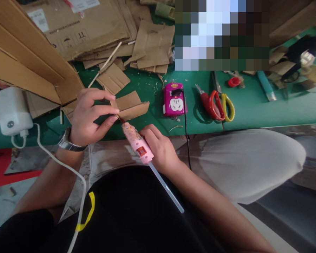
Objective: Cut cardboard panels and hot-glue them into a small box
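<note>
My right hand [160, 147] is wrapped round a pink hot glue gun [138, 142], its fingers partly hidden behind the body. A clear glue stick [166, 188] juts from the gun's rear towards me. The gun's dark nozzle meets the near edge of a small folded cardboard piece [130, 105]. My left hand [92, 114], with a metal watch on its wrist, pinches the left end of that cardboard between thumb and fingers, close to the nozzle. One flap of the cardboard stands up along its right side.
Scissors [229, 107] and a red-handled cutter [204, 100] lie right of a magenta power socket [175, 100] with a black cable plugged in. Cardboard scraps [154, 44] pile up behind. A tall cardboard structure [28, 49] and a white power adapter [13, 110] stand at left.
</note>
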`<state>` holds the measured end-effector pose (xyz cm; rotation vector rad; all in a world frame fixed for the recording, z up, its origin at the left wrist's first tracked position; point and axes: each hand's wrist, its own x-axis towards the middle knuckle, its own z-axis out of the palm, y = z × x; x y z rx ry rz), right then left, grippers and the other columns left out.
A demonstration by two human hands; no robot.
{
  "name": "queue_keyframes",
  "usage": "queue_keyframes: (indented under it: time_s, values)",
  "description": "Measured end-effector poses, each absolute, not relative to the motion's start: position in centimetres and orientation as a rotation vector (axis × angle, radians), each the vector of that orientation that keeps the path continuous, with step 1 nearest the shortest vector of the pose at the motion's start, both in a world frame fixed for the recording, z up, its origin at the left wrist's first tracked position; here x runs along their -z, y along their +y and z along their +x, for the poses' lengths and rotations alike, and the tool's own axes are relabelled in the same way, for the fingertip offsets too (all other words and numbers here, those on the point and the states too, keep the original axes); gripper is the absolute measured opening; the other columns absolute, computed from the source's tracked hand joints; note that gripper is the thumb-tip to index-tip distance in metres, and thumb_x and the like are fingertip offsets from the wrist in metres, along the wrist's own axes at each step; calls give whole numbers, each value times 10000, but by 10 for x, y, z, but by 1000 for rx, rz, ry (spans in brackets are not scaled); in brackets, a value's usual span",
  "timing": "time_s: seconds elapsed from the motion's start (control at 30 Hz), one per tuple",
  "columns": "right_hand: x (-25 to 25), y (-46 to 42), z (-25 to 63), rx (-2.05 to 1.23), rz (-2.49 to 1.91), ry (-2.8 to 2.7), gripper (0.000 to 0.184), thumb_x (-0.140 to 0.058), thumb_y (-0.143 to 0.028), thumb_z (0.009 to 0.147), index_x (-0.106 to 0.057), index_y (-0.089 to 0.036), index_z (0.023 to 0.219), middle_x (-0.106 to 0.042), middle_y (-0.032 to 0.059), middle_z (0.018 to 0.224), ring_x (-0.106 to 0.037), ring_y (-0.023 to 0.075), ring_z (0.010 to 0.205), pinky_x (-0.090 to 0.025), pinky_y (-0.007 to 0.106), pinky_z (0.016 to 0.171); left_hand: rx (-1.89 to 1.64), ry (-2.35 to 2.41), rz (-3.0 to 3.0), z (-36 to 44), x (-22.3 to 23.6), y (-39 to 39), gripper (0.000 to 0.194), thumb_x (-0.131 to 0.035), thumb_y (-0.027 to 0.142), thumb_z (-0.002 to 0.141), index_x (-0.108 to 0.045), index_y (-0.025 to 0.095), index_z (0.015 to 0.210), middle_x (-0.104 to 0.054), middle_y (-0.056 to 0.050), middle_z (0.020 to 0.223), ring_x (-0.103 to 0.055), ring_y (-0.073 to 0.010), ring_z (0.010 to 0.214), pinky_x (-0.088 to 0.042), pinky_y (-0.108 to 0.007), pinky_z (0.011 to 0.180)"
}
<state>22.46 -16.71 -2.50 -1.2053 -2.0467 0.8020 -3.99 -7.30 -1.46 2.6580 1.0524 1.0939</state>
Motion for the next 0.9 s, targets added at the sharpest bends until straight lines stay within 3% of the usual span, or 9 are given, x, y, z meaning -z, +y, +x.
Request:
queue_keyframes:
  time_s: [0.43, 0.67, 0.73, 0.9]
  values:
    - [26, -169, 222, -786, -1279, -2049, 102, -513, -194, 1092, -597, -206, 1036, -667, 59, 988, -590, 163, 737, -457, 292, 655, -1092, 1064, 2690, -41, 14, -75, 187, -711, 338, 997, -691, 397, 1174, -744, -69, 1283, -711, -323, 1129, -584, -652, 992]
    - [28, -170, 222, -792, -1260, -2009, 62, -531, -213, 1065, -588, -221, 1041, -664, 74, 995, -616, 191, 785, -491, 314, 682, -1128, 995, 2686, -39, 13, -73, 183, -722, 309, 1001, -706, 358, 1177, -736, -68, 1281, -694, -310, 1137, -582, -637, 994]
    - [28, -169, 222, -829, -1211, -1936, 24, -581, -231, 1027, -577, -224, 1050, -659, 80, 1009, -626, 205, 828, -513, 328, 716, -1148, 982, 2680, -39, 14, -73, 177, -728, 318, 998, -713, 357, 1170, -738, -67, 1273, -692, -309, 1127, -580, -629, 986]
    - [16, -166, 225, -1146, -1159, -1660, 225, -668, -202, 823, -520, -248, 986, -604, 6, 918, -564, 171, 743, -479, 307, 683, -1116, 1044, 2625, -39, 16, -72, 146, -716, 376, 1005, -718, 398, 1150, -740, -58, 1264, -695, -320, 1124, -555, -632, 1012]
